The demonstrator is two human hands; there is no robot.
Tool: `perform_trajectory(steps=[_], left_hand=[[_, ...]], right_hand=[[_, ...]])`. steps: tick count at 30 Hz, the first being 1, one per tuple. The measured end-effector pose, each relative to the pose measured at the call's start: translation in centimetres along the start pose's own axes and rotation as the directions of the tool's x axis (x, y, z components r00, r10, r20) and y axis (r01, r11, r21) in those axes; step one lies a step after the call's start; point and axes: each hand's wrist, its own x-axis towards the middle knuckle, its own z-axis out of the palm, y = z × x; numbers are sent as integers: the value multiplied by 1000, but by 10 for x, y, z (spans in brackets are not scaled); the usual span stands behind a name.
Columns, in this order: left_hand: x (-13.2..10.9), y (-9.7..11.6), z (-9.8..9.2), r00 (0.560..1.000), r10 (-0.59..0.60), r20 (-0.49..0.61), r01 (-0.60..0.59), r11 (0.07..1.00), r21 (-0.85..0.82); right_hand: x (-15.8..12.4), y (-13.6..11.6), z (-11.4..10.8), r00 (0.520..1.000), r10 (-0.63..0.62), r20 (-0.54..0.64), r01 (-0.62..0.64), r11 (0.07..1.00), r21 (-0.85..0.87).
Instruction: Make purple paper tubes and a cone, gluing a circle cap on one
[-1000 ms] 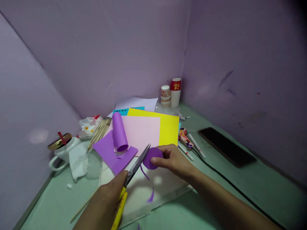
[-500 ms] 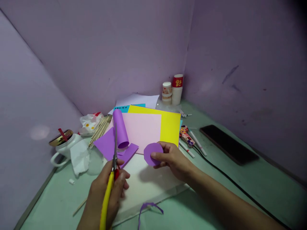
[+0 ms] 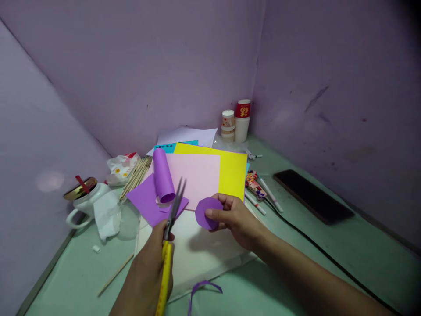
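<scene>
Yellow-handled scissors [image 3: 168, 250] are gripped in my left hand [image 3: 148, 267], their blades slightly parted and pointing up and away. My right hand [image 3: 235, 219] pinches a small, roughly round purple paper disc [image 3: 207, 213] between thumb and fingers. A gap separates the blades from the disc. Behind the scissors lies a rolled purple paper tube [image 3: 163, 175], resting on purple paper pieces [image 3: 144, 197]. A thin purple paper strip [image 3: 204, 284] curls at the near edge of the white sheet [image 3: 197, 259] beneath my hands.
Pink paper [image 3: 197, 175] and yellow paper [image 3: 233, 175] are stacked at the back. On the left are a white mug [image 3: 88, 204] and wooden sticks [image 3: 136, 175]. To the right lie markers [image 3: 270, 195], a black cable [image 3: 315, 245] and a phone [image 3: 312, 195]. Paper cups [image 3: 242, 123] stand in the corner.
The scissors have swung right, toward the disc, with their blades now tilting right and a little apart. My left hand has turned with them. My right hand still holds the disc almost in place.
</scene>
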Motion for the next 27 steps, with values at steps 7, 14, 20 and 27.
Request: perform_trajectory(steps=[7, 14, 20, 27], left_hand=[[-11, 9, -6, 997, -71, 30, 73, 994, -80], [-4, -5, -8, 999, 2, 48, 14, 946, -323], [-6, 2, -8, 1000, -19, 25, 25, 968, -251], [-6, -1, -1, 997, 62, -40, -54, 982, 179]], right_hand=[[2, -3, 6, 976, 215, -20, -212, 971, 113], [4, -2, 12, 956, 293, 13, -288, 931, 223], [3, 0, 12, 960, 280, 4, -272, 930, 246], [2, 3, 10, 976, 211, 53, -217, 959, 183]])
